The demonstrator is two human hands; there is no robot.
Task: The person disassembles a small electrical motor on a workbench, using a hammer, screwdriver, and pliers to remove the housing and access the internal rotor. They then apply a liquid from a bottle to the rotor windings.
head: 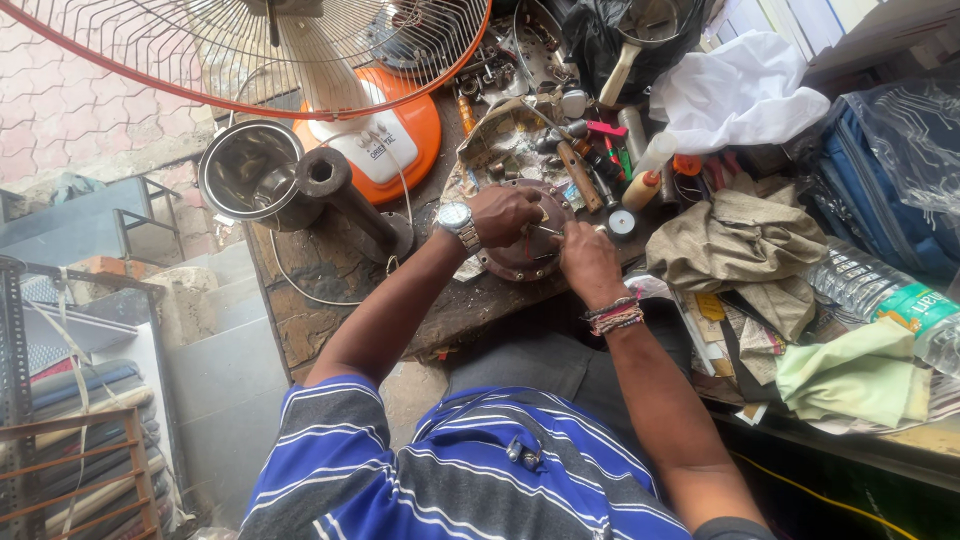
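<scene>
both hands are working over a round motor (520, 240) on the surface (330, 300). left hand (503, 214) is gripping its rim. right hand (587, 262) fingers are pinching a thin tool (548, 231).

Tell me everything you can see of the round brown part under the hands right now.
The round part is a dull reddish-brown metal disc, grimy, lying flat at the front edge of the cluttered wooden workbench. The left hand rests over its upper left side; the right hand covers its right side and holds a thin tool to its middle. Thin wires seem to cross its face. Its centre is mostly hidden.
</scene>
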